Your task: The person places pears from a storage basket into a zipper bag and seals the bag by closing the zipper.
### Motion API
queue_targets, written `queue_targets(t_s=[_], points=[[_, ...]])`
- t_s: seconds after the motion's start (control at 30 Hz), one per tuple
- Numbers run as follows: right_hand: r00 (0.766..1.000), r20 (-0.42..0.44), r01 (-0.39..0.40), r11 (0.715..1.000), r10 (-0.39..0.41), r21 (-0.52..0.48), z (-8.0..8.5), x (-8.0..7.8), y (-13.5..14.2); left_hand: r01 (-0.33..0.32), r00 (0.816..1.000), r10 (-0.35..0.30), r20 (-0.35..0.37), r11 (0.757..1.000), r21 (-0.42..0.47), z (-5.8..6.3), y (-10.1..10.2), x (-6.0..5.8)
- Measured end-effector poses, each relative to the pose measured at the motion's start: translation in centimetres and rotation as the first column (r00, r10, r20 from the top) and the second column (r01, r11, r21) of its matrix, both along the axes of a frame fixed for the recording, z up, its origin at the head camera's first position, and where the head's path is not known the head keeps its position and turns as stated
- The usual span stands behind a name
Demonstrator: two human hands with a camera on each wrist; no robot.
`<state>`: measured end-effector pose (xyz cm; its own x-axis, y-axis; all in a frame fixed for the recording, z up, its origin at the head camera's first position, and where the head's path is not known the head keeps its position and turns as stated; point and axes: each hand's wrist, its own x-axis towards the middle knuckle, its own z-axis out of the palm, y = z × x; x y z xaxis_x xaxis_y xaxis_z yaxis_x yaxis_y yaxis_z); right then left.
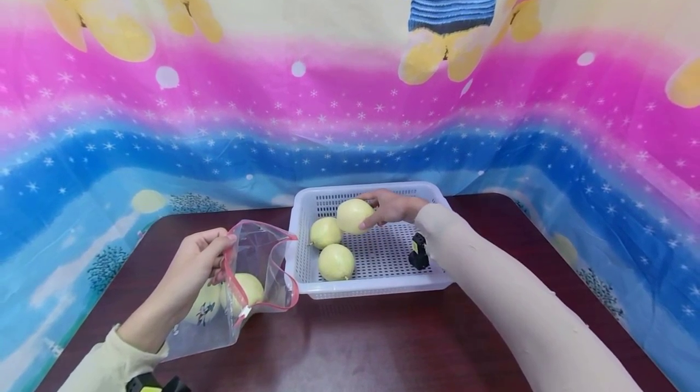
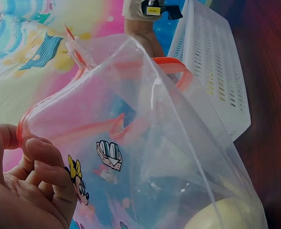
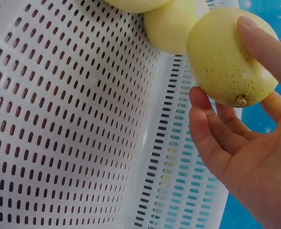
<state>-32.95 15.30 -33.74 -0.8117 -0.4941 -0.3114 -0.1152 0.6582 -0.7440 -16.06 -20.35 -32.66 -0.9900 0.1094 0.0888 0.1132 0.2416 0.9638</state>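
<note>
My left hand point(image 1: 199, 261) pinches the red-edged rim of a clear plastic zip bag point(image 1: 210, 334) with cartoon prints. The bag's mouth gapes toward the basket, and a pale yellow pear point(image 1: 248, 290) shows inside it; another is partly hidden behind the film. Over the back of a white perforated basket point(image 1: 377, 285), my right hand point(image 1: 391, 206) holds a round pale yellow pear point(image 3: 231, 57) between thumb and fingers. Two more pears, one farther back point(image 1: 325, 233) and one nearer point(image 1: 336, 262), lie in the basket's left side.
The basket stands on a dark red-brown table point(image 1: 350, 343), right of the bag. A printed cloth point(image 1: 350, 100) with bears and snowflakes hangs behind and along both sides of the table. Small black devices are strapped on both wrists.
</note>
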Motion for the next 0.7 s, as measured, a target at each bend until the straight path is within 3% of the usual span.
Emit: queue_targets(t_s=[0.7], points=[[0.996,-0.074,0.032,0.994,-0.040,-0.103,0.3,1.9,0.6,-0.015,1.000,0.015,0.012,1.000,0.003,-0.1,0.2,0.4]])
